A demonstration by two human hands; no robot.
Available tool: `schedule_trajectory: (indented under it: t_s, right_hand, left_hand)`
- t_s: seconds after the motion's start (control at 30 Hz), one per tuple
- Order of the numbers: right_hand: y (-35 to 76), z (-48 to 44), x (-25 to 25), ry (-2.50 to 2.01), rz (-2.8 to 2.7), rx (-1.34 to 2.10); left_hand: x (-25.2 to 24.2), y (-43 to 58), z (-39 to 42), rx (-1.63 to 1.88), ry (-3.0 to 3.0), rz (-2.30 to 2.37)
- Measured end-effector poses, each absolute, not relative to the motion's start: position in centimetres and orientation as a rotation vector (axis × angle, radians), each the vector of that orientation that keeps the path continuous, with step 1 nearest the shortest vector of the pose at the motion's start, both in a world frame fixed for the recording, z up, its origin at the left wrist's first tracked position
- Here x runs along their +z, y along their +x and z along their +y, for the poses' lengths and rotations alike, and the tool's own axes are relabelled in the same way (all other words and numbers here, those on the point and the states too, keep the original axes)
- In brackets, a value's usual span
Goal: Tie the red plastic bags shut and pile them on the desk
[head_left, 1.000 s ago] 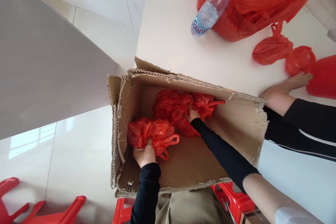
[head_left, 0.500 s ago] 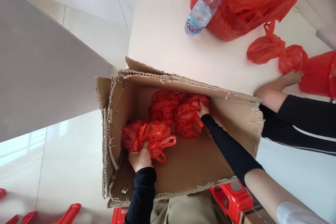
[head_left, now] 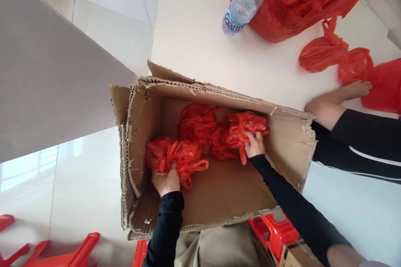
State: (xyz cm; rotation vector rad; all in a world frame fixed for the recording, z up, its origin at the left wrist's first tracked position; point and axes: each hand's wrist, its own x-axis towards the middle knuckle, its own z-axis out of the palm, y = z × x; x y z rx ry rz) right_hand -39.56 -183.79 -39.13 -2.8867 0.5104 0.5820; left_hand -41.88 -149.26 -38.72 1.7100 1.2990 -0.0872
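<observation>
A deep cardboard box (head_left: 225,196) with torn edges stands before me, several knotted red plastic bags in it. My left hand (head_left: 166,180) is closed on a red plastic bag (head_left: 173,152) at the left end of the box, its loop handles pointing right. My right hand (head_left: 255,144) grips another red plastic bag (head_left: 249,123) near the right end, thumb and fingers pinching its near side. Between them, against the far wall, another red bag (head_left: 197,121) lies untouched. What the bags contain is hidden.
Beyond the box on the white surface stand a water bottle (head_left: 241,8) and a large red bag (head_left: 300,4). Two small tied bags (head_left: 324,52) lie right, near another person's bare foot (head_left: 341,94) and a red bucket (head_left: 384,85). Red stools (head_left: 277,231) are below.
My right hand has moved right with its red bag, drawing it away from the middle bags. My left hand stays on its bag. The whole view has shifted slightly.
</observation>
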Motion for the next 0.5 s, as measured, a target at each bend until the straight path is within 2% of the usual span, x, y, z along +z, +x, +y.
schedule_trajectory:
  t_s: [0.27,0.5]
  right_hand:
    - [-40.7,-176.6,-41.6,-2.855,0.155,1.1]
    - [-37.3,-176.1,-43.1,-2.897,0.011,1.16]
  left_hand:
    - [-38.9,-41.8,-149.2,-0.101,1.766,1.277]
    - [-39.0,-41.7,-149.1,-0.119,1.761,1.301]
